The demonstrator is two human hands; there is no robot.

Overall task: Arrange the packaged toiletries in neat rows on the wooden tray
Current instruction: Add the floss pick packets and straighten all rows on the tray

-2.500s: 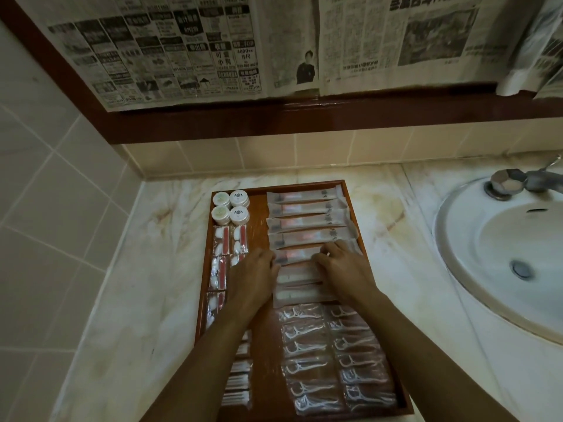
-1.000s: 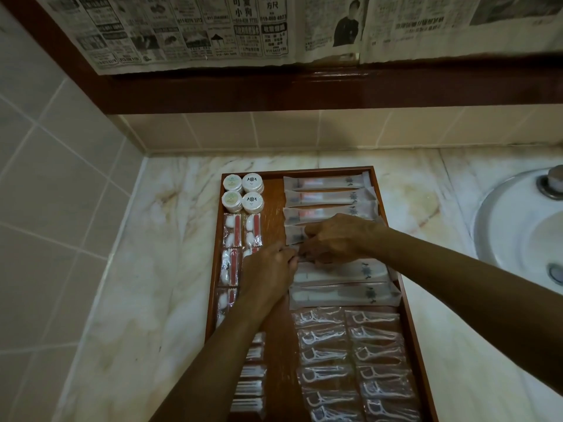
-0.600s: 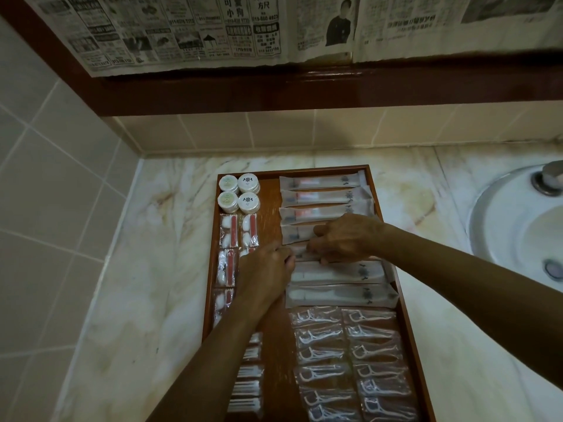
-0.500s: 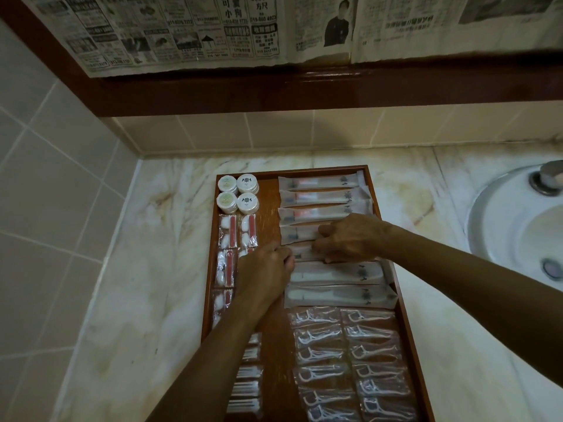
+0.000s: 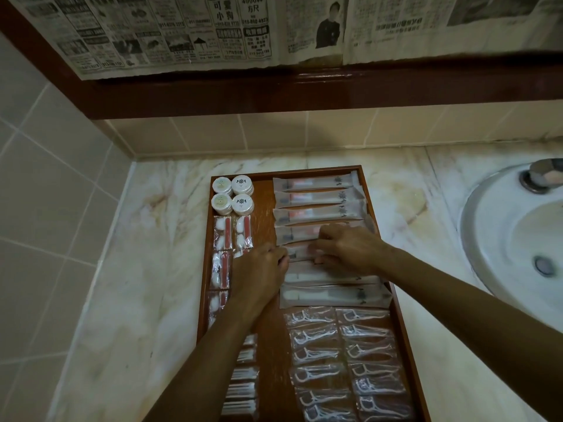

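A wooden tray [image 5: 264, 214] lies on the marble counter. Long toothbrush packets [image 5: 316, 197] run in a column down its right half. My left hand [image 5: 259, 274] curls its fingers at the left end of the fifth packet [image 5: 300, 253]. My right hand [image 5: 350, 248] reaches in from the right and pinches the same packet near its middle. Round white containers [image 5: 233, 194] stand at the tray's top left, with cotton packets [image 5: 227, 233] below them. Floss pick packets [image 5: 344, 360] fill the lower right and swab packets [image 5: 243, 388] the lower left, partly under my left arm.
A white sink [image 5: 515, 239] with a metal tap [image 5: 542, 175] sits to the right of the tray. Tiled walls close off the left and back. Newspaper [image 5: 213, 32] hangs above a dark wooden ledge [image 5: 304, 92].
Both hands moved up from the lower packets to the fifth one. My right hand came across it from the right and, over the last second, has only shifted slightly.
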